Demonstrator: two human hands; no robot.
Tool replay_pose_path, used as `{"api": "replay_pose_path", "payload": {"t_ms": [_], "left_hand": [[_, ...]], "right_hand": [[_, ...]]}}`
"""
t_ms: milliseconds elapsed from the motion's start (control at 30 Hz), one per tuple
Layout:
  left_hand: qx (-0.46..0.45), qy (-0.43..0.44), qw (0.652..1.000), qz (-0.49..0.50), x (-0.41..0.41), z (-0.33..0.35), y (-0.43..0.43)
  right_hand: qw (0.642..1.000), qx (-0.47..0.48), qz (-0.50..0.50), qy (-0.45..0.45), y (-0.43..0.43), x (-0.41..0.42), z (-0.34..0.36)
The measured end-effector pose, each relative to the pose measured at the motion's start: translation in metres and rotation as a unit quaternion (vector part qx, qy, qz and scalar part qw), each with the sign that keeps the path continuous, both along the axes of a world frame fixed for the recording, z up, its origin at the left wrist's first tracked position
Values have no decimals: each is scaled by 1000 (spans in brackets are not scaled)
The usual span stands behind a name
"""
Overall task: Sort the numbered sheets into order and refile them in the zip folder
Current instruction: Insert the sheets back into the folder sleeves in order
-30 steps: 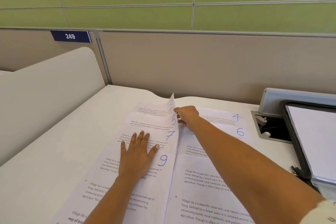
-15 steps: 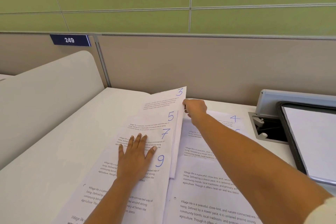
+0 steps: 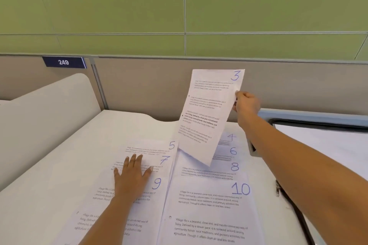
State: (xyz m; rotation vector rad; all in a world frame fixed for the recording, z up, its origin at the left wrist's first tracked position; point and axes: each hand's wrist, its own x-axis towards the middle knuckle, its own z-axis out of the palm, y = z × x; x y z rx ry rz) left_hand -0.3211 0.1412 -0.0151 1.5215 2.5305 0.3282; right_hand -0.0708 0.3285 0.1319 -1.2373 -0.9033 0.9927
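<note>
Sheet 3 point(image 3: 209, 113) hangs in the air above the desk, pinched at its right edge by my right hand point(image 3: 246, 104). Two fanned columns of printed sheets lie on the desk. The left column shows sheet 5 point(image 3: 159, 146), sheet 7 point(image 3: 165, 160) and sheet 9 point(image 3: 157, 189). My left hand point(image 3: 132, 177) presses flat on this column with straight, spread fingers. The right column shows sheet 4 point(image 3: 232, 137), sheet 6 point(image 3: 233, 151), sheet 8 point(image 3: 235, 167) and sheet 10 point(image 3: 209, 205). The zip folder point(image 3: 322, 145) lies open at the right edge, dark-rimmed, partly behind my right arm.
The white desk point(image 3: 49, 195) has a beige partition point(image 3: 149, 85) at the back and a white curved divider point(image 3: 45, 115) on the left. A dark recess point(image 3: 253, 148) in the desk sits beside the folder. A blue plate reading 249 point(image 3: 63, 62) hangs on the partition.
My right hand has lifted sheet 3 off the top of the left column and carried it up and to the right. My left hand has stayed flat on the left column.
</note>
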Motion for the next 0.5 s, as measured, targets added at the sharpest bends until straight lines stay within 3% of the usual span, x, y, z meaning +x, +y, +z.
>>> {"api": "replay_pose_path", "payload": {"t_ms": [367,500], "left_hand": [[51,-37,994,-84,111,60,0],[47,-41,989,-137,180,71,-4]], "right_hand": [[988,42,-135,60,-76,162,9],[988,47,-147,29,-113,241,9]]}}
